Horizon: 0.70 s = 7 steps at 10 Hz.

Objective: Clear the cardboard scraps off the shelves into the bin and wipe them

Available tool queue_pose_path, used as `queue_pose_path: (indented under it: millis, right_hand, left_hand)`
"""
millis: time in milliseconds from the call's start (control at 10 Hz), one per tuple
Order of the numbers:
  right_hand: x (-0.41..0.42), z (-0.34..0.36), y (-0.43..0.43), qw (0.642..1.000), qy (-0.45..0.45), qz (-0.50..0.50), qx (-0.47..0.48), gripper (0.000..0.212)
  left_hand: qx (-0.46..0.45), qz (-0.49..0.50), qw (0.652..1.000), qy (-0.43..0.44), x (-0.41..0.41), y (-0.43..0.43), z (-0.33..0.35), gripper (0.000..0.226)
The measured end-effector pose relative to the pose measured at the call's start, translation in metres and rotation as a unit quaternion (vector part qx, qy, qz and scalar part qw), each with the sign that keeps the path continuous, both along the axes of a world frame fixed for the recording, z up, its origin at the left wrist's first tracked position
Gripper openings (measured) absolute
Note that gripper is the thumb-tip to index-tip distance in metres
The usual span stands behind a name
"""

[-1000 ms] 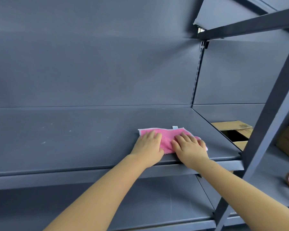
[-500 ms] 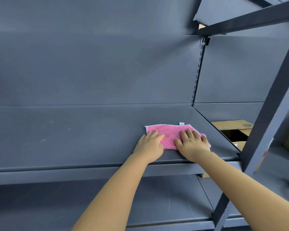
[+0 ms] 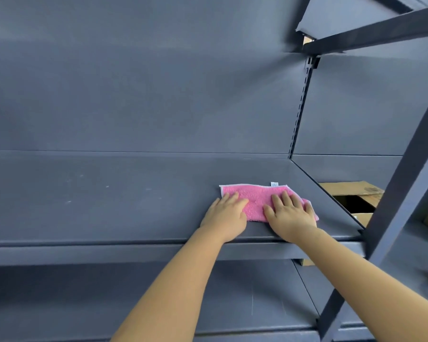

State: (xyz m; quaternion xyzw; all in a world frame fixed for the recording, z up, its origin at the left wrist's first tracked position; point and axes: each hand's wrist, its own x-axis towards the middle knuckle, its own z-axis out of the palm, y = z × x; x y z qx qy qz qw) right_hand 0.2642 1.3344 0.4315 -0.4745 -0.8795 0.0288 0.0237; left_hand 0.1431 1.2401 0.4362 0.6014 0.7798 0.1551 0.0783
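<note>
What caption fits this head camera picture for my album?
Left hand and right hand press a pink cloth flat on a grey metal shelf.

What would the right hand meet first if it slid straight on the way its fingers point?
The right hand lies flat on the pink cloth; past its far edge is bare shelf. The first stop looks like the back panel, left of the slotted upright, though depth is unclear.

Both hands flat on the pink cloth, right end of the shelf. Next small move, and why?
Probably slide the pink cloth left along the shelf: the left hand and right hand lie flat on it near the right end, and pale specks show further left.
</note>
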Motion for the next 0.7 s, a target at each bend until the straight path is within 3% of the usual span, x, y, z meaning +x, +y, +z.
queue_pose_path:
  millis: [700]
  right_hand:
    - [0.0016,0.0090,-0.0039,1.000,0.005,-0.007,-0.003,0.049]
  left_hand:
    - [0.046,0.021,0.999,-0.014,0.0006,0.0047,-0.0010,0.048]
